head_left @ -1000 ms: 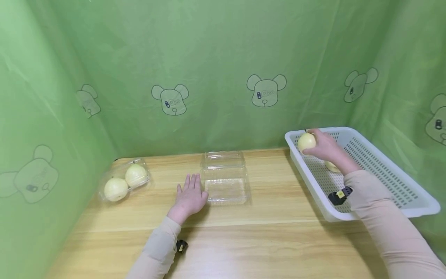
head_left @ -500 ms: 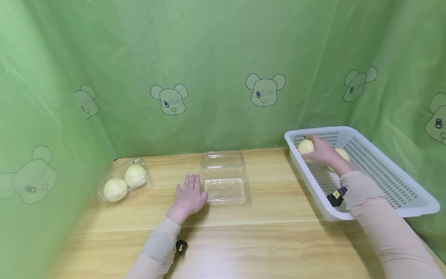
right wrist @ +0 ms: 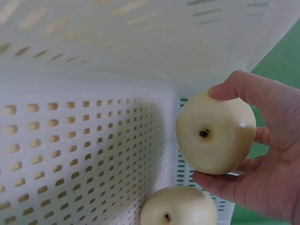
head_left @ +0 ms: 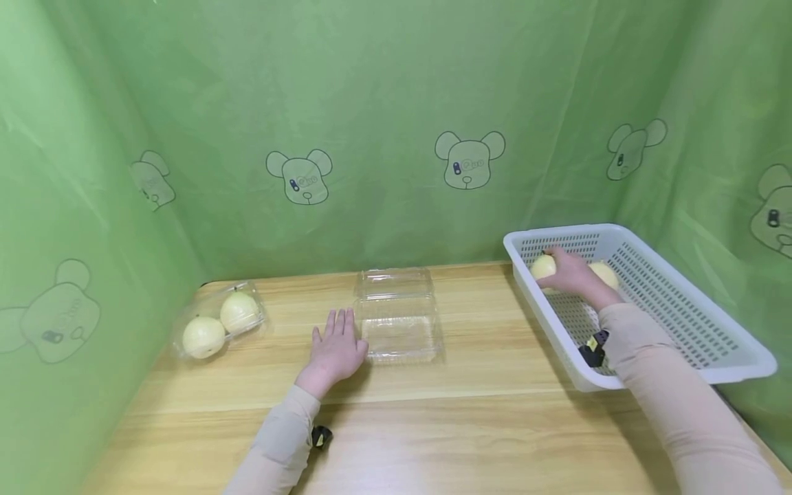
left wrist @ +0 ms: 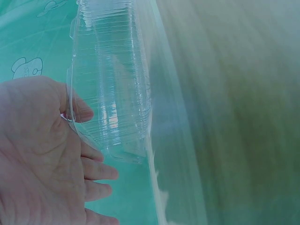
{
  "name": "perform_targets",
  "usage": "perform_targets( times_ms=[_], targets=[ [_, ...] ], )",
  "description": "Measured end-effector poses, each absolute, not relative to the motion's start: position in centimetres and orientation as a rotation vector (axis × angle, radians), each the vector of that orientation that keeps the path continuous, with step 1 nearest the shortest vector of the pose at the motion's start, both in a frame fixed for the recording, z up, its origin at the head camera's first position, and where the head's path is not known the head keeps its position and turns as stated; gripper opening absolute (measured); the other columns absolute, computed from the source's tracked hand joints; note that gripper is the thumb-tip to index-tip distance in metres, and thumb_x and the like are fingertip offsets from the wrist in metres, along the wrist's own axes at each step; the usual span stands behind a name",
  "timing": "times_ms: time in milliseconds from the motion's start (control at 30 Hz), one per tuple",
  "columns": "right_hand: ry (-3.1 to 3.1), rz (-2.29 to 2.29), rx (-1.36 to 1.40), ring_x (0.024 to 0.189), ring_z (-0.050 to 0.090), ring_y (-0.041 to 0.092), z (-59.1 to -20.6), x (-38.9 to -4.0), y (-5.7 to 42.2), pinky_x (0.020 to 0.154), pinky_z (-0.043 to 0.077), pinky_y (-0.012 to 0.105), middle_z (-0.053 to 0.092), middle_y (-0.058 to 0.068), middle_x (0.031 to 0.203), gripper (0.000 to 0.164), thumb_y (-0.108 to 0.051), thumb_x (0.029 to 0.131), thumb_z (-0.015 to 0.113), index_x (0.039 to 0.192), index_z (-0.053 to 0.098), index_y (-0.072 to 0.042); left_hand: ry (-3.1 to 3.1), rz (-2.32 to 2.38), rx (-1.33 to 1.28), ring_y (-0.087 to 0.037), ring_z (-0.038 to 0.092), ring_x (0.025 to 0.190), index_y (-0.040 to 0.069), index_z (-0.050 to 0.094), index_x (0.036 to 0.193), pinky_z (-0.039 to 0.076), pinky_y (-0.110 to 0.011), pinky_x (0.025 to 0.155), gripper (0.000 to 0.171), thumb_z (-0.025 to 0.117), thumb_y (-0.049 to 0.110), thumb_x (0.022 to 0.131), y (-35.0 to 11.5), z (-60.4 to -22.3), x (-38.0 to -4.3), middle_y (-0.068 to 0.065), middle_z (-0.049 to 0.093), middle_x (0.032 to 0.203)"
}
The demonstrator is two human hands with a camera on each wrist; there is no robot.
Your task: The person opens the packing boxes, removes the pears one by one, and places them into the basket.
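Note:
In the basket's far left corner my right hand point(head_left: 572, 273) grips a round pale-yellow pear point(right wrist: 213, 133), thumb on one side and fingers on the other. A second pear point(right wrist: 180, 206) lies on the basket floor close by. My left hand point(head_left: 334, 353) lies palm down with straight fingers at the left edge of an opened clear plastic clamshell box point(head_left: 399, 335). Its thumb touches the box's rim, as the left wrist view shows. The box's lid point(head_left: 396, 283) is folded back toward the curtain.
The white perforated basket point(head_left: 699, 306) stands at the right of the wooden table point(head_left: 427, 433). At the far left, another clear box point(head_left: 218, 302) holds two pears point(head_left: 204, 337). A green curtain point(head_left: 383, 82) encloses the back and sides.
My right hand has lowered the pear deeper into the basket's far left corner. The other pear in the basket has come more into sight behind the wrist. My left hand has stayed put.

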State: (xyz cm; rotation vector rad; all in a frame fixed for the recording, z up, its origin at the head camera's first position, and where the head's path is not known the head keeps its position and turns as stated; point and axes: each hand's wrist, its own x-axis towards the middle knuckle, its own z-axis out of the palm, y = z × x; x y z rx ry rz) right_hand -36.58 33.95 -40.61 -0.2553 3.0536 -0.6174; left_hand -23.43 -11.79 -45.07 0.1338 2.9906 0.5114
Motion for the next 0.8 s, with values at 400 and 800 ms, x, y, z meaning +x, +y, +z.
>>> perform_targets(
  times_ms=[400, 800],
  targets=[
    [3.078, -0.596, -0.234, 0.111, 0.046, 0.059, -41.3, -36.4, 34.0, 0.092, 0.044, 0.067, 0.046, 0.046, 0.123, 0.091, -0.028, 0.077, 0.073, 0.141, 0.027, 0.017, 2.998, 0.52, 0.141, -0.036, 0.007, 0.152, 0.001, 0.013, 0.156, 0.007, -0.064, 0.121, 0.069, 0.034, 0.037, 0.099, -11.9, -45.2, -23.4, -0.017, 0.014, 0.163],
    [3.053, -0.574, -0.213, 0.115, 0.042, 0.058, -41.8, -36.5, 34.1, 0.095, 0.041, 0.069, 0.046, 0.044, 0.125, 0.091, -0.03, 0.078, 0.073, 0.141, 0.027, 0.017, 2.993, 0.508, 0.135, -0.035, 0.006, 0.153, 0.002, 0.012, 0.156, 0.007, -0.063, 0.121, 0.07, 0.033, 0.037, 0.1, -11.8, -45.4, -23.5, -0.017, 0.013, 0.164]
  ],
)
